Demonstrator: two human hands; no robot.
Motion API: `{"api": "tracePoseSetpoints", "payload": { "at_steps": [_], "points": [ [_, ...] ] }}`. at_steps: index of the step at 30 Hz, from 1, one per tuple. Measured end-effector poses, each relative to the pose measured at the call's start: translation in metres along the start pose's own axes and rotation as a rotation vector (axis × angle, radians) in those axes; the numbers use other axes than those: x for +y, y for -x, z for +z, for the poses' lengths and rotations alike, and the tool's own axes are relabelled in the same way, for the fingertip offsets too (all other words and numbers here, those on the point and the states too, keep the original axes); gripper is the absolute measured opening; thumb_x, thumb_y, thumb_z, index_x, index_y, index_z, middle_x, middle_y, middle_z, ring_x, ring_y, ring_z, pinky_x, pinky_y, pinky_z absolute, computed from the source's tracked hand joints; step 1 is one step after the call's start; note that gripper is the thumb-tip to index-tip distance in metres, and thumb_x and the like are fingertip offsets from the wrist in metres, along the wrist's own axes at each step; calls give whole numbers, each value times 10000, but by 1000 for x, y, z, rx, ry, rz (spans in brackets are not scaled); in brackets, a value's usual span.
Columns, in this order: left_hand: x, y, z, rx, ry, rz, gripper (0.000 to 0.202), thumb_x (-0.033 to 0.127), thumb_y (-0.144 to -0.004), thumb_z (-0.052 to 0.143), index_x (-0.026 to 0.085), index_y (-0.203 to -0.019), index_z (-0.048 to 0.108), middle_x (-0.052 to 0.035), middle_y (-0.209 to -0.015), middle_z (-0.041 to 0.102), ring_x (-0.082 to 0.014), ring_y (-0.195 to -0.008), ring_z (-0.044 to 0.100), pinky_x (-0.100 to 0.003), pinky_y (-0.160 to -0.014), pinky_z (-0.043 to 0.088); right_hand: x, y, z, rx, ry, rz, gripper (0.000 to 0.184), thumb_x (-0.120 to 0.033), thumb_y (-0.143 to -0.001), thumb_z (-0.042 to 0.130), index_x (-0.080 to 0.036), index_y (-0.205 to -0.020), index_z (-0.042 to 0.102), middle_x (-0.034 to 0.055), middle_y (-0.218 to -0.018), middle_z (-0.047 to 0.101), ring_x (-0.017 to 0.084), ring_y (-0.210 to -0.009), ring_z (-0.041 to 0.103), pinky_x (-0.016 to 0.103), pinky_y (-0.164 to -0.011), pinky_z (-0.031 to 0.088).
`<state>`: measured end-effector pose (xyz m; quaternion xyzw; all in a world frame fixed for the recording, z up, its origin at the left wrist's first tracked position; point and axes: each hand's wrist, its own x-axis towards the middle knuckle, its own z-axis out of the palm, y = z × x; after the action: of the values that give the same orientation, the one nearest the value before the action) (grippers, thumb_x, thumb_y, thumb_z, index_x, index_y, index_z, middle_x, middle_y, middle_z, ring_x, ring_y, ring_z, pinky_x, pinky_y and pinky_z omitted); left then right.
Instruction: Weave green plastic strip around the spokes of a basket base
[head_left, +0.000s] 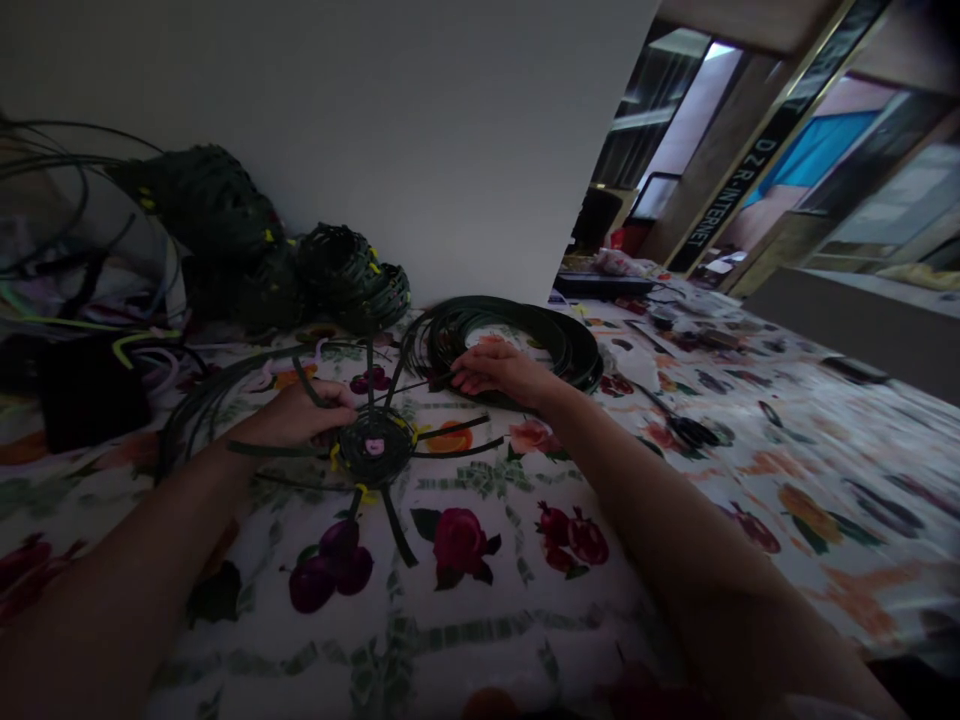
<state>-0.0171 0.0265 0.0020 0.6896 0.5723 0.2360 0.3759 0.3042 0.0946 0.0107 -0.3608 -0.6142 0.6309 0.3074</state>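
Observation:
A small round woven base of dark green strips lies on the table, its spokes sticking out all around and yellow ties at its edge. My left hand is closed on the base's upper left edge, beside a spoke. Further right, the fingers of my right hand pinch a thin dark strip that runs toward the base. Behind and beneath that hand rests a large coil of dark green strip. In the middle of the base sits a small pale pink piece.
Finished-looking dark woven baskets stand at the back left by a white wall. Scissors with black handles lie to the right. A black object and loose strips are at left. Fruit-patterned cloth covers the table.

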Motion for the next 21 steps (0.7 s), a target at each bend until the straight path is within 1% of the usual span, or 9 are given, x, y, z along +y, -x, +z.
{"api": "tracePoseSetpoints", "payload": {
  "at_steps": [3,6,9,12,15,17,21],
  "points": [
    [5,4,-4,-1,-2,-12,240,425,-724,674,193,-670,644,9,-566,585,-152,-503,564,-240,-461,433,4,-3,3,7,-8,-15,145,-225,-828,706,-143,-947,697,51,-856,746,81,-703,691,177,-682,558],
    [11,8,-8,-8,-22,-27,247,427,-710,672,191,-645,637,14,-545,561,-148,-493,546,-236,-457,429,8,-6,10,49,33,-25,173,-242,-803,735,-129,-922,679,53,-818,744,83,-658,679,187,-646,558],
    [13,11,-11,-27,-12,-28,243,414,-696,684,187,-636,624,12,-541,553,-155,-501,545,-229,-441,416,10,-7,17,118,85,-41,191,-274,-789,747,-124,-844,642,47,-747,733,87,-599,662,190,-593,545],
    [11,13,-13,-62,8,30,265,431,-745,663,178,-679,627,7,-603,570,-154,-556,551,-222,-464,420,9,-7,20,172,91,-52,221,-300,-776,753,-137,-806,606,37,-716,725,93,-576,658,197,-568,542],
    [10,14,-13,-99,14,60,283,431,-802,631,165,-708,612,20,-601,538,-137,-553,522,-222,-483,413,9,-8,20,202,68,-61,262,-325,-736,784,-156,-785,590,24,-700,722,99,-576,659,201,-558,540],
    [10,14,-13,-136,18,64,290,436,-800,649,158,-730,606,29,-591,523,-131,-538,511,-230,-491,413,10,-8,19,198,63,-68,297,-362,-713,801,-169,-771,584,19,-692,721,104,-575,656,205,-546,534],
    [7,15,-12,-192,31,92,337,477,-773,699,155,-860,651,4,-699,598,-152,-621,560,-252,-549,447,14,-8,14,177,38,-70,331,-418,-712,802,-181,-805,590,14,-722,722,99,-588,648,210,-570,528]
  ]
}}
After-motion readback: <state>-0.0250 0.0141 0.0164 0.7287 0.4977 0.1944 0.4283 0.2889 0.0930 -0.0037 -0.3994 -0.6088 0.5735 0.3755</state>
